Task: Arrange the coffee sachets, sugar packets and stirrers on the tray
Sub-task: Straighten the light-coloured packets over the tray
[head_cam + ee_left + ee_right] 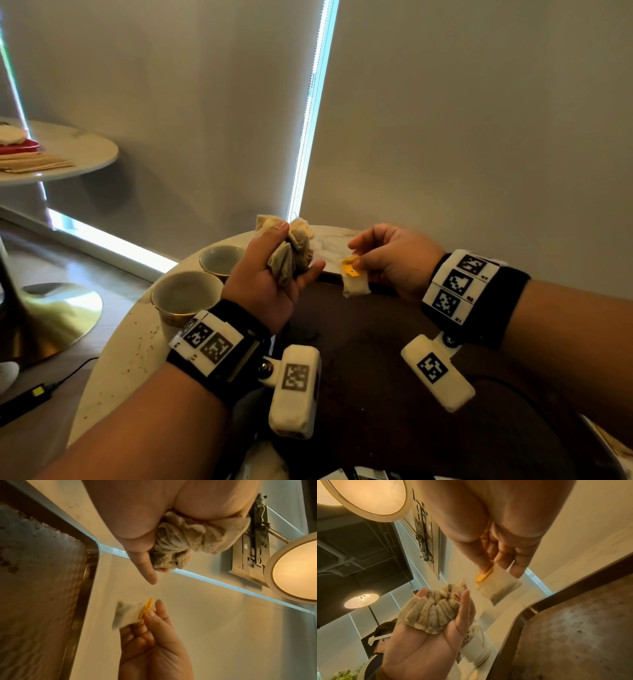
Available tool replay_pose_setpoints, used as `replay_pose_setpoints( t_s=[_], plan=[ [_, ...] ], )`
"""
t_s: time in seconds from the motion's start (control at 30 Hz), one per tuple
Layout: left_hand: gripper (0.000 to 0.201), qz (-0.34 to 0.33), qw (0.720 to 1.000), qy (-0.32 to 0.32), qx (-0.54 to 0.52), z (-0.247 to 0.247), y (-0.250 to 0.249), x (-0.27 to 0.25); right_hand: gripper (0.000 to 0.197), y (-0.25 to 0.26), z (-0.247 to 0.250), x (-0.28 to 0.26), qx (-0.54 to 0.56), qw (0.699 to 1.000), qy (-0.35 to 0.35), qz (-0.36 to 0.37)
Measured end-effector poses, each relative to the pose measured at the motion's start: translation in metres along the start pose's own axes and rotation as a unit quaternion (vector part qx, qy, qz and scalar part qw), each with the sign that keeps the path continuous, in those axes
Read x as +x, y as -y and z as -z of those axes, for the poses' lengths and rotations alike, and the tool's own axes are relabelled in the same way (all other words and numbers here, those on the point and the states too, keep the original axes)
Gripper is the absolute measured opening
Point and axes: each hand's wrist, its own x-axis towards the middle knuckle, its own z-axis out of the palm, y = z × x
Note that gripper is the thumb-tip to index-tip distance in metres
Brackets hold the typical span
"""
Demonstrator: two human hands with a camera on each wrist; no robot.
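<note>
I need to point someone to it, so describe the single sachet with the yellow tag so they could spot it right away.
Start at the dark brown tray on the round marble table. Above the tray's far edge, the right hand pinches one pale sachet that hangs from a yellow tag. Unlike the crumpled bundle of sachets gripped in the left hand, it is single, flat and dangling free.

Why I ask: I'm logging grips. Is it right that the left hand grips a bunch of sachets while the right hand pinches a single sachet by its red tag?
Not quite: the tag is yellow, as the head view shows. The left hand does grip the bunch of sachets, and the right hand pinches the single sachet.
</note>
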Motion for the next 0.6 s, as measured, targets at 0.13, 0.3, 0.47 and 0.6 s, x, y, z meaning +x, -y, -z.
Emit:
replay_pose_setpoints(
  t_s=[0.13,0.3,0.47,0.6],
  plan=[
    [0.021,-0.024,1.0,-0.002,-0.004,0.003,-0.011,0.0,0.028,-0.005,0.006,0.013,-0.07,0.996,-0.052,-0.013],
    [0.02,-0.048,0.999,-0.01,-0.008,0.008,-0.018,-0.001,0.026,-0.019,-0.007,0.027,-0.168,0.983,-0.028,-0.063],
    [0.021,-0.042,0.999,-0.011,0.003,0.007,-0.015,-0.001,0.024,-0.028,-0.034,0.042,-0.141,0.983,0.033,-0.117],
    [0.03,-0.035,0.999,-0.015,0.003,0.009,-0.013,0.002,0.025,-0.027,-0.046,0.049,-0.055,0.986,0.033,-0.157]
  ],
)
